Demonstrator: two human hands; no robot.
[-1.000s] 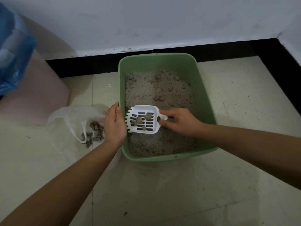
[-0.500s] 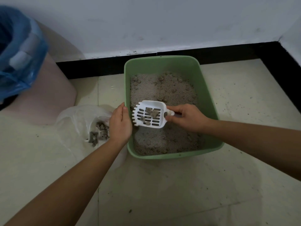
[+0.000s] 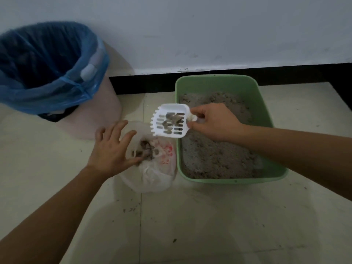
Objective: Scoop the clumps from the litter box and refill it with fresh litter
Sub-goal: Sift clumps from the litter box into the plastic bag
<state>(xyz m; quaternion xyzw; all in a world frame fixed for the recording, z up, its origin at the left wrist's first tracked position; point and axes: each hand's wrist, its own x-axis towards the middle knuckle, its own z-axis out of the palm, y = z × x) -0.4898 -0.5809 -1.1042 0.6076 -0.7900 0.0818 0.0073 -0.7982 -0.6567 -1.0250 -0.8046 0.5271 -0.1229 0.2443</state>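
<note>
A green litter box (image 3: 267, 103) full of grey litter (image 3: 213, 155) stands on the floor by the wall. My right hand (image 3: 214, 121) grips the handle of a white slotted scoop (image 3: 169, 121), which carries several dark clumps (image 3: 171, 120) and hangs over the box's left rim, above a clear plastic bag (image 3: 152, 172). The bag lies on the floor left of the box with several clumps (image 3: 145, 150) inside. My left hand (image 3: 111, 149) has its fingers spread at the bag's left edge and touches the plastic there.
A pink bin (image 3: 95, 119) lined with a blue bag (image 3: 47, 73) stands at the left against the wall. A black skirting strip (image 3: 285, 73) runs along the wall behind the box. Pale floor tiles (image 3: 209, 225) with scattered crumbs spread in front.
My right hand has carried the loaded scoop left, from over the litter to above the bag. My left hand left the box's rim and went to the bag. The view has swung left.
</note>
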